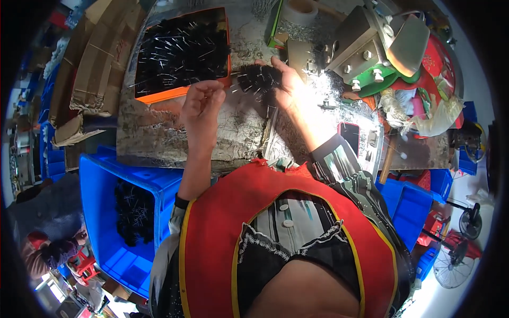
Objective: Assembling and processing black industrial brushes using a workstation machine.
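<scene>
Gripping a bunch of black bristly pieces [258,78] in the right hand [286,79], fingers curled around it, above the bench [159,132]. Pinching fingertips together with the left hand [201,100], just below the orange tray [159,95] of similar pieces.

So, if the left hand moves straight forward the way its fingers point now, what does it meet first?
Probably the orange tray filled with black bristly pieces with metal pins. The left hand points up the picture toward its near rim, though depth is unclear.
</scene>
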`<action>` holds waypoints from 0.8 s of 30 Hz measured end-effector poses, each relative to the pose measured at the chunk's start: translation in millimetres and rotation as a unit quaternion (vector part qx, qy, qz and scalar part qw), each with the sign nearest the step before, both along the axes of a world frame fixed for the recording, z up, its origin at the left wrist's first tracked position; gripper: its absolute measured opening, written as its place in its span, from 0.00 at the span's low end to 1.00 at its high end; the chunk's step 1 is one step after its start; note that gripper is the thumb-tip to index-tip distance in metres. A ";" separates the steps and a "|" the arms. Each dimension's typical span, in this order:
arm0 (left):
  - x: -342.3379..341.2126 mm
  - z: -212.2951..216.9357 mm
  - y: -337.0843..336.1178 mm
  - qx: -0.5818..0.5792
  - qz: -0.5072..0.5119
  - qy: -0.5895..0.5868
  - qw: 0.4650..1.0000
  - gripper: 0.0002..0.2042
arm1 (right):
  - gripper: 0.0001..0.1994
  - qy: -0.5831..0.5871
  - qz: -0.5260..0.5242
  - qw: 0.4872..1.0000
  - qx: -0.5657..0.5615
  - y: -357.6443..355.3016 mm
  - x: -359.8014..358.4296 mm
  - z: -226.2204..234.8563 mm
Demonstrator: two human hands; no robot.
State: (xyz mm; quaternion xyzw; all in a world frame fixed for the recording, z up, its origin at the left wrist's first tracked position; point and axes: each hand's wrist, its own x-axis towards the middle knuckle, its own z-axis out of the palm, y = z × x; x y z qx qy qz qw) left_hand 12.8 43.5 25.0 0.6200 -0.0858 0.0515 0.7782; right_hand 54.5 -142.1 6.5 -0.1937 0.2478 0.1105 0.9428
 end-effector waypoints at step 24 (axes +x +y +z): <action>-28.2 -17.2 -32.0 0.117 0.048 -0.147 0.981 0.05 | 0.13 -0.041 -0.055 0.997 0.044 15.2 -13.4 1.7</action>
